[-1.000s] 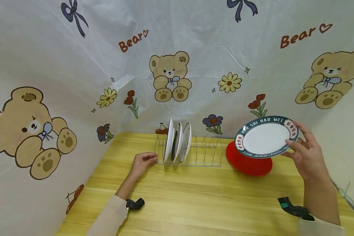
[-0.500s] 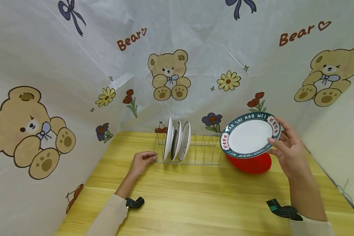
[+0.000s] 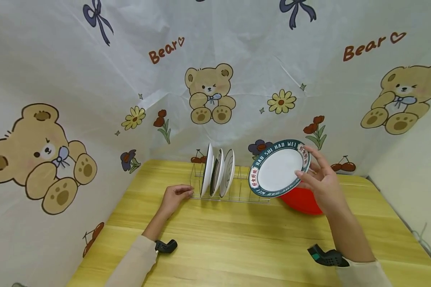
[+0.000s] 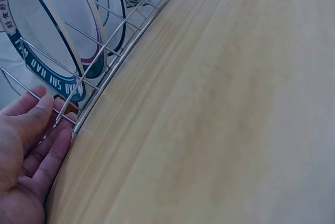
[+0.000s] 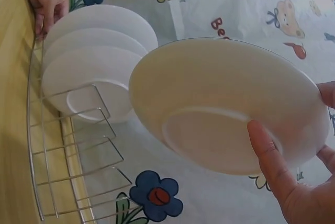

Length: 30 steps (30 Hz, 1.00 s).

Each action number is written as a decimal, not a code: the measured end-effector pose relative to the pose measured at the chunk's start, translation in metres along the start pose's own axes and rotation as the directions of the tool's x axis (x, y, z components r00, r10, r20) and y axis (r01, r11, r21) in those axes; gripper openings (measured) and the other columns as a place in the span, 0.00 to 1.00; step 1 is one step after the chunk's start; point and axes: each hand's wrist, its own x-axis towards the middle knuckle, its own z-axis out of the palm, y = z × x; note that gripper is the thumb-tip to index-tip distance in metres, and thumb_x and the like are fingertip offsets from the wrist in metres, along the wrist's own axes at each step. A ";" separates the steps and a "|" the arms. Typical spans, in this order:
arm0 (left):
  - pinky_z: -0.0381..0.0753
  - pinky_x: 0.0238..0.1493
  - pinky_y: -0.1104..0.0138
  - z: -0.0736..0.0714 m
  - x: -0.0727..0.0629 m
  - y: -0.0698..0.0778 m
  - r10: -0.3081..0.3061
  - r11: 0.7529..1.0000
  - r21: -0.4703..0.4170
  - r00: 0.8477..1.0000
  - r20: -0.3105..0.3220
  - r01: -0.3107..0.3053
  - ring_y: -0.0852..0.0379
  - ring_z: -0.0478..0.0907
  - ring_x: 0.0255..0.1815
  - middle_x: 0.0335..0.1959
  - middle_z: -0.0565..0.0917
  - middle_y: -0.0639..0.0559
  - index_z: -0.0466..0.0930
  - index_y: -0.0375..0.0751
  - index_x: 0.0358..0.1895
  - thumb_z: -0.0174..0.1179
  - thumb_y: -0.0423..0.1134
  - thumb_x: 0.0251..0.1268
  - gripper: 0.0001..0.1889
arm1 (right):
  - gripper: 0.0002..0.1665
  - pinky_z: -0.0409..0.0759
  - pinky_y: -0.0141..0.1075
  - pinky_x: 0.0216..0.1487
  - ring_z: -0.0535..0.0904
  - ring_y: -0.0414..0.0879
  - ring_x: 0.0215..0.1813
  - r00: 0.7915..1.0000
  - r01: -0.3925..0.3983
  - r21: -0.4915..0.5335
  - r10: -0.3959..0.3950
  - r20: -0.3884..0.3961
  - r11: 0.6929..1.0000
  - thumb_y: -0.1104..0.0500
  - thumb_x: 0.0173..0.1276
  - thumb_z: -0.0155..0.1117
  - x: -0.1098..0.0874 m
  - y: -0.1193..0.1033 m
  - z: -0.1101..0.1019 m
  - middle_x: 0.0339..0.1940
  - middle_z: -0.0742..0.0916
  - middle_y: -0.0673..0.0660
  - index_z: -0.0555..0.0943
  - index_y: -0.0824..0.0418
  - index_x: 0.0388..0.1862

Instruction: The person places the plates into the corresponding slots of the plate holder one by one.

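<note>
My right hand (image 3: 321, 181) holds an oval white plate (image 3: 280, 169) by its right rim, tilted in the air right of the plates in the rack. Its rim is green with white letters and red characters. In the right wrist view, the plate's plain underside (image 5: 220, 88) shows, a finger lying against it. At the left end of the wire dish rack (image 3: 237, 201), my left hand (image 3: 174, 197) pinches the end wire, as the left wrist view shows. Three plates stand on edge in the rack's left half: a left plate (image 3: 206, 171), a middle plate (image 3: 218, 173) and a right plate (image 3: 228, 173).
A red round object (image 3: 301, 201) lies on the wooden table (image 3: 230, 243) right of the rack, partly hidden behind the held plate and right hand. A bear-printed cloth (image 3: 129, 71) hangs behind and beside the table. A cord (image 3: 422, 235) runs along the right side.
My right hand has carried the plate leftward, from above the red object to near the rack's right end, and tilted it more upright. The left hand has stayed at the rack.
</note>
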 end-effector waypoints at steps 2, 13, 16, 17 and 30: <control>0.90 0.43 0.63 0.000 0.000 -0.001 -0.001 1.000 0.002 1.000 0.004 0.001 0.53 0.88 0.42 0.47 0.87 0.33 0.87 0.29 0.48 0.69 0.30 0.64 0.11 | 0.42 0.88 0.36 0.46 0.84 0.45 0.54 1.000 -0.015 -0.025 0.015 0.015 1.000 0.66 0.75 0.61 0.005 0.002 0.006 0.67 0.70 0.66 0.59 0.46 0.82; 0.90 0.42 0.63 0.000 -0.001 0.000 0.010 1.000 -0.013 1.000 0.011 -0.010 0.48 0.88 0.42 0.47 0.86 0.30 0.87 0.27 0.48 0.68 0.29 0.65 0.11 | 0.44 0.89 0.38 0.44 0.85 0.44 0.47 0.996 -0.061 -0.186 0.070 0.047 0.981 0.60 0.72 0.69 0.030 0.014 0.035 0.57 0.76 0.66 0.61 0.42 0.81; 0.90 0.42 0.63 0.000 -0.001 0.000 0.009 1.000 -0.011 1.000 0.010 -0.009 0.45 0.88 0.43 0.47 0.86 0.30 0.87 0.28 0.48 0.68 0.29 0.65 0.11 | 0.45 0.89 0.41 0.44 0.85 0.45 0.47 0.995 -0.066 -0.216 0.081 0.062 0.974 0.58 0.71 0.70 0.035 0.018 0.040 0.58 0.76 0.67 0.61 0.41 0.81; 0.90 0.42 0.63 0.001 -0.001 0.000 0.009 1.000 -0.008 1.000 0.009 -0.009 0.45 0.88 0.44 0.47 0.86 0.31 0.87 0.28 0.48 0.68 0.29 0.65 0.11 | 0.45 0.89 0.42 0.44 0.85 0.45 0.47 0.994 -0.067 -0.224 0.085 0.070 0.972 0.57 0.70 0.71 0.037 0.019 0.042 0.58 0.75 0.67 0.61 0.42 0.81; 0.90 0.43 0.63 0.001 -0.001 0.001 -0.008 1.000 -0.001 1.000 0.000 0.008 0.51 0.88 0.42 0.47 0.87 0.34 0.87 0.29 0.48 0.68 0.29 0.65 0.10 | 0.46 0.89 0.53 0.42 0.81 0.58 0.48 0.981 -0.061 -0.263 0.107 0.162 0.963 0.60 0.67 0.74 0.058 0.032 0.065 0.53 0.76 0.68 0.63 0.48 0.80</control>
